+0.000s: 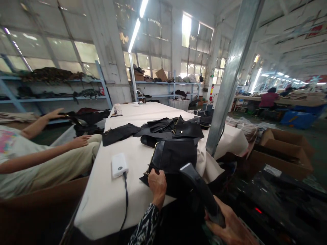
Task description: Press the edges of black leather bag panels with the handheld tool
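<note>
A black fabric bag piece (pixel 176 156) with a gold-coloured metal edge lies at the front of the white-covered table (pixel 99 200). My left hand (pixel 156 183) is closed on its near left corner, fingers pinched on the black material beside the metal. In my right hand (pixel 228 221) is a black long-handled tool (pixel 200 189) with a flat, pale-edged head; its exact kind I cannot tell. The head is over the right side of the black material; whether it touches is unclear. Behind the bag piece, more black pieces (pixel 168 127) lie in a loose pile, some with gold fittings.
A white box-shaped device (pixel 119 165) with a dark cable sits left on the table. A metal post (pixel 230 81) rises at the right edge. Cardboard boxes (pixel 283 153) stand to the right. Another person's arm (pixel 51 153) and legs are close by on the left.
</note>
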Demonstrator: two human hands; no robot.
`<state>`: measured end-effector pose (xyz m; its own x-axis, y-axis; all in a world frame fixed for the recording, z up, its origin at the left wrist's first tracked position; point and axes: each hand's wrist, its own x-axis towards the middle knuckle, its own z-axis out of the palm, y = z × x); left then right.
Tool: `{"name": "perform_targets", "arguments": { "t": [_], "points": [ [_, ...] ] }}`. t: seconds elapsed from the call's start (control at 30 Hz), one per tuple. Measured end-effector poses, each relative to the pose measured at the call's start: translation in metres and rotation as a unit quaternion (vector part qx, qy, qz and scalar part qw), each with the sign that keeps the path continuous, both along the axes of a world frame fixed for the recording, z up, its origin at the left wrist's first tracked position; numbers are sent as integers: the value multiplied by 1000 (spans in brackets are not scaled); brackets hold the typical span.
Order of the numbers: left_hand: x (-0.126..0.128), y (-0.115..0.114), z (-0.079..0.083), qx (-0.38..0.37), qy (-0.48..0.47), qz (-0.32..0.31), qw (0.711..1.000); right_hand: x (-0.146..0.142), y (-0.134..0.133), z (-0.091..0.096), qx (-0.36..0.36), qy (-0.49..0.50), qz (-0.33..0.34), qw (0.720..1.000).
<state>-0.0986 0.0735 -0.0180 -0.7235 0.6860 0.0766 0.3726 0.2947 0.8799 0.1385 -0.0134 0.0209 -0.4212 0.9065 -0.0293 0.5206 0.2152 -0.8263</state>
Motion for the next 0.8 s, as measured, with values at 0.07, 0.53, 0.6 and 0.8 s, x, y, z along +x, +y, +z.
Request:
{"name": "perform_targets", "arguments": {
  "t": [0.07,0.53,0.6,0.8],
  "points": [
    [-1,-4,2,41,-10,-9,999,-3,2,11,-24,11,27,999],
    [-41,-7,29,232,-216,-86,945,-38,43,45,-89,90,49,991],
    [-45,-5,30,224,-251,-87,938,-49,50,55,-80,77,53,992],
    [-54,4,22,180,-238,-139,944,-76,74,63,-36,39,72,996]
  ]
}}
